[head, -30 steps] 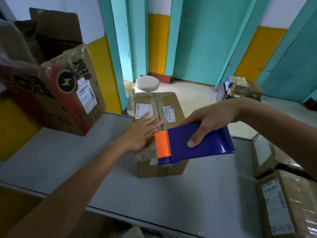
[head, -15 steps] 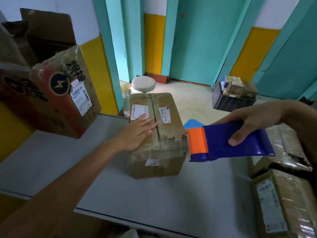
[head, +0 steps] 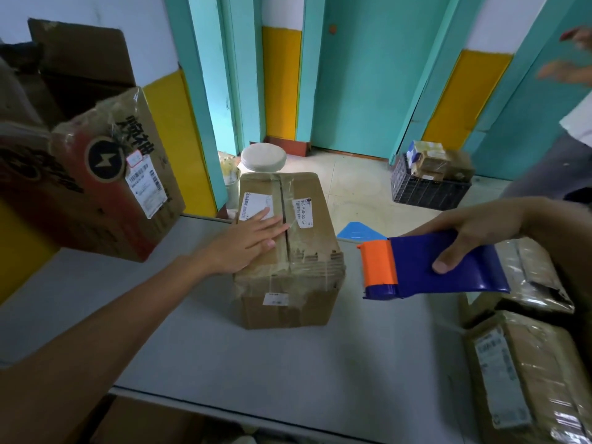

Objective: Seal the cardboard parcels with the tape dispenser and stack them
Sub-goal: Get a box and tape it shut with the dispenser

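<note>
A brown cardboard parcel (head: pixel 307 251) with white labels and clear tape along its top seam stands in the middle of the grey table (head: pixel 224 354). My left hand (head: pixel 246 241) lies flat on the parcel's top, fingers spread near the seam. To the right of the parcel, in the air, my right hand (head: pixel 474 232) grips a blue tape dispenser (head: pixel 426 267) with an orange front end that points toward the parcel, a short gap away.
A large printed box (head: pixel 96 184) sits at the left, with an open carton behind it. Taped parcels (head: pixel 525 373) pile up at the right edge. Beyond the table are a white stool (head: pixel 263 158), a black crate (head: pixel 429 187) of packages and another person (head: pixel 563 155).
My right hand has carried the dispenser off the parcel's near top edge and out to the right. My left hand stays flat on the parcel.
</note>
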The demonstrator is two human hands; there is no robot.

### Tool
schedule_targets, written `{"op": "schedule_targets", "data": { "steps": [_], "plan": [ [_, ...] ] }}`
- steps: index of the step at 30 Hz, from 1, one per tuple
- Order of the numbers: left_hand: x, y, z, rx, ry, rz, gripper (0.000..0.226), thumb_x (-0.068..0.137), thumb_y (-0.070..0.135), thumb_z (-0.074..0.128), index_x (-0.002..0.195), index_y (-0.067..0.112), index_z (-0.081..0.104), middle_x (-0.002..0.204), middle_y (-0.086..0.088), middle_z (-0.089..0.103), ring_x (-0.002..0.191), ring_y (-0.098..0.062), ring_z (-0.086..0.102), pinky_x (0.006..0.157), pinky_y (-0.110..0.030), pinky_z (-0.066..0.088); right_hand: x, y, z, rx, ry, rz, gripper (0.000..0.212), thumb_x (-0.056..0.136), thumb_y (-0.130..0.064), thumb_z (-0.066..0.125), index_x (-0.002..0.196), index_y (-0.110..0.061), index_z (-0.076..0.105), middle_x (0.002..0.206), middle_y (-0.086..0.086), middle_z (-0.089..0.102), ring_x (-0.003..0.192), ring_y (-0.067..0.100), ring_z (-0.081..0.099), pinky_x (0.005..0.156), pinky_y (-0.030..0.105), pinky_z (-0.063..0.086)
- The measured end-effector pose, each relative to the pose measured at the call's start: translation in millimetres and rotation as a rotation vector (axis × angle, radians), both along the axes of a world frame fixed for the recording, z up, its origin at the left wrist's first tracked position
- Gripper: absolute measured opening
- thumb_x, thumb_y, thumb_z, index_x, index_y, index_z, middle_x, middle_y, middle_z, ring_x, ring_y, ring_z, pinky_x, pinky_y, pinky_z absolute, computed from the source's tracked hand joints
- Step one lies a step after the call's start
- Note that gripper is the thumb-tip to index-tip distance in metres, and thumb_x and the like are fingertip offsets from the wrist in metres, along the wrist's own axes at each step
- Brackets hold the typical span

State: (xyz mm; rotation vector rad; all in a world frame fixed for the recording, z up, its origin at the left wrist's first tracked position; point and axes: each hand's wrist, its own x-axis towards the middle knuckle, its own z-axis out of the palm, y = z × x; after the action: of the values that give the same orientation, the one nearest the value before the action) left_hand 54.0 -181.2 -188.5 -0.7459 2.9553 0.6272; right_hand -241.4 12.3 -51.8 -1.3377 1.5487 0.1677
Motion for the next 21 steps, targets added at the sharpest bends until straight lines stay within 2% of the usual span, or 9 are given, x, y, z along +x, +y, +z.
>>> {"op": "schedule_targets", "data": {
  "steps": [2,5,7,9,11,12,14,18,21],
  "plan": [
    [0,-1,1,-0.002,-0.01,-0.007,0.051,0.088,0.057,0.011,0.136,0.042,0.0,0.147,0.022,0.0,0.138,-0.002,-0.014,0.117,-0.05,0.005,-5,4,2,-0.006,-0.052,-0.024,0.064,0.061,-0.043,0.074,0.122,-0.032,0.055,0.11,0.002,0.069,0.099,0.024,0.066,0.087,0.038,0.054],
    [1,-2,-1,-0.013,-0.024,-0.009,0.051,0.091,0.06,0.01,0.137,0.041,-0.002,0.146,0.024,-0.001,0.138,-0.001,-0.013,0.116,-0.05,0.006,-18,11,8,-0.012,-0.06,-0.072,0.07,0.056,-0.046,0.077,0.121,-0.029,0.056,0.108,0.002,0.07,0.096,0.024,0.067,0.082,0.034,0.055],
    [2,-4,-2,-0.006,0.013,-0.009,0.064,0.081,0.074,0.003,0.137,0.043,0.002,0.146,0.024,0.001,0.139,-0.001,-0.012,0.116,-0.05,0.006,-24,15,10,-0.01,-0.009,-0.093,0.072,0.054,-0.046,0.078,0.12,-0.027,0.056,0.105,0.0,0.071,0.094,0.021,0.068,0.078,0.03,0.055],
    [1,-6,-3,0.013,0.051,-0.01,0.081,0.068,0.086,-0.006,0.137,0.046,0.007,0.147,0.025,0.002,0.139,0.0,-0.011,0.116,-0.05,0.007,-25,17,5,-0.007,0.044,-0.129,0.06,0.06,-0.042,0.081,0.114,-0.03,0.058,0.099,-0.005,0.072,0.09,0.015,0.069,0.073,0.021,0.053],
    [0,-6,-4,0.015,0.063,0.006,0.084,0.064,0.087,-0.008,0.137,0.047,0.007,0.147,0.026,0.003,0.14,-0.001,-0.01,0.116,-0.051,0.008,-21,12,-4,-0.001,0.12,-0.132,0.046,0.071,-0.03,0.079,0.111,-0.034,0.056,0.096,-0.01,0.069,0.086,0.01,0.067,0.065,0.01,0.049],
    [0,-6,-5,0.011,0.066,0.009,0.083,0.065,0.087,-0.008,0.137,0.048,0.007,0.147,0.026,0.004,0.14,-0.002,-0.009,0.116,-0.052,0.009,-15,9,-10,-0.002,0.153,-0.13,0.04,0.077,-0.026,0.073,0.109,-0.037,0.053,0.097,-0.014,0.065,0.085,0.007,0.063,0.061,0.005,0.045],
    [-1,-6,-8,0.009,0.083,0.012,0.081,0.066,0.087,-0.007,0.136,0.048,0.006,0.147,0.025,0.005,0.141,-0.002,-0.009,0.116,-0.051,0.009,-8,2,-25,-0.015,0.203,-0.09,0.039,0.083,-0.024,0.065,0.11,-0.044,0.045,0.099,-0.019,0.056,0.085,-0.001,0.055,0.059,0.003,0.04],
    [-1,-5,-9,0.019,0.1,0.015,0.072,0.073,0.083,-0.002,0.136,0.049,0.008,0.146,0.026,0.006,0.14,-0.001,-0.008,0.117,-0.047,0.006,1,-13,-59,-0.033,0.172,-0.055,0.044,0.088,-0.023,0.061,0.118,-0.045,0.038,0.1,-0.021,0.055,0.088,0.001,0.056,0.061,0.002,0.039],
    [-3,-1,-9,0.031,0.122,0.052,0.051,0.088,0.057,0.015,0.138,0.045,0.01,0.148,0.023,0.011,0.141,-0.003,-0.005,0.116,-0.047,0.009,5,-23,-70,-0.066,0.09,-0.045,0.046,0.088,-0.021,0.062,0.12,-0.046,0.039,0.101,-0.018,0.06,0.093,0.005,0.06,0.066,0.006,0.045]
  ]
}}
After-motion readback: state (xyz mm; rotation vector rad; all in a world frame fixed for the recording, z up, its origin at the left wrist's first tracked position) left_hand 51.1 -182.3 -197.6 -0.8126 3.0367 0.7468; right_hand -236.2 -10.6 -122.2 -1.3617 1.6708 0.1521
